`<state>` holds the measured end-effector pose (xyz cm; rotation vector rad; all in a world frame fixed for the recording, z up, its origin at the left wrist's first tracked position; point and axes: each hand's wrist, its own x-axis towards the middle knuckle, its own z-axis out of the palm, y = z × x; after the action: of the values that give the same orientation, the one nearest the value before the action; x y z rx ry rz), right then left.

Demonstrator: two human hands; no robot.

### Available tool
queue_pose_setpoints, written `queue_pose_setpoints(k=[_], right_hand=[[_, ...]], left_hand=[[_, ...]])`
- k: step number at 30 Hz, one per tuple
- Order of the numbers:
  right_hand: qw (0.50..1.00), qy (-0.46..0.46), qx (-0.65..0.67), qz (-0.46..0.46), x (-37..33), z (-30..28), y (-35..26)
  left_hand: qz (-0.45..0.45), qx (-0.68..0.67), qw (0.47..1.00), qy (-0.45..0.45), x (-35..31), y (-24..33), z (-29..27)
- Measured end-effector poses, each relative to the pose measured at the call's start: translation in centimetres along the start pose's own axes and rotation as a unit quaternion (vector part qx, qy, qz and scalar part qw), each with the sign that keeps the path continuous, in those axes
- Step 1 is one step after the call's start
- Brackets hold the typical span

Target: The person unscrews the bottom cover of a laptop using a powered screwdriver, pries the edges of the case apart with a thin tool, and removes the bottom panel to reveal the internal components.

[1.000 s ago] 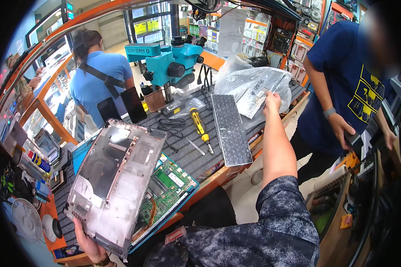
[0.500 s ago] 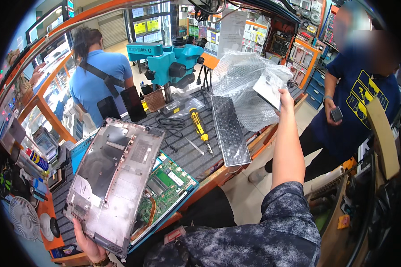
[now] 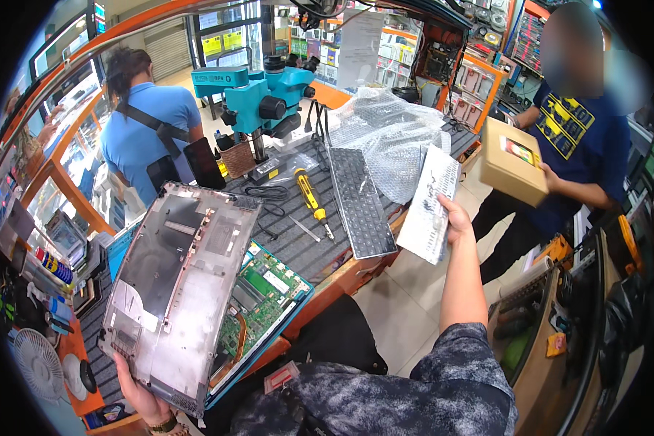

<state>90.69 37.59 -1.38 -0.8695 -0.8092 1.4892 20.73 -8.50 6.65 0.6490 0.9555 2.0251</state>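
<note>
My left hand [image 3: 142,396] grips the lower edge of a grey laptop bottom cover [image 3: 189,291], its inner side facing up. This cover lies tilted over the left part of an opened laptop [image 3: 258,291], whose green circuit board shows at the right. My right hand [image 3: 455,219] is closed on the edge of a long, flat, pale keyboard panel [image 3: 427,211] with black marks, held out at the right. Beside it on the bench lies a black keyboard [image 3: 362,200]. A yellow screwdriver [image 3: 310,195] and a thin metal tool [image 3: 304,228] rest left of that keyboard.
Bubble wrap [image 3: 385,138] covers the bench's far right. A teal microscope [image 3: 261,102] stands at the back, near a black cable [image 3: 269,207]. Across the aisle, a person in dark blue [image 3: 596,152] holds a brown box [image 3: 514,160]. A small fan [image 3: 40,356] sits at left.
My right hand has swung the keyboard panel nearer and turned its broad pale face into view. The person at right now holds a brown box out. My left hand stays on the cover.
</note>
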Motion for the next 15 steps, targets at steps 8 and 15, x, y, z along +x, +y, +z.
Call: queue_pose_setpoints(k=[8, 15], right_hand=[[0.998, 0.061, 0.016, -0.004, 6.1, 2.2, -1.8], [0.992, 0.126, 0.005, 0.016, 12.7, 3.3, -2.0]], left_hand=[[0.016, 0.008, 1.0, 0.013, -1.2, 0.9, 0.9], [0.016, 0.012, 1.0, -0.005, -1.7, 0.9, 0.4]])
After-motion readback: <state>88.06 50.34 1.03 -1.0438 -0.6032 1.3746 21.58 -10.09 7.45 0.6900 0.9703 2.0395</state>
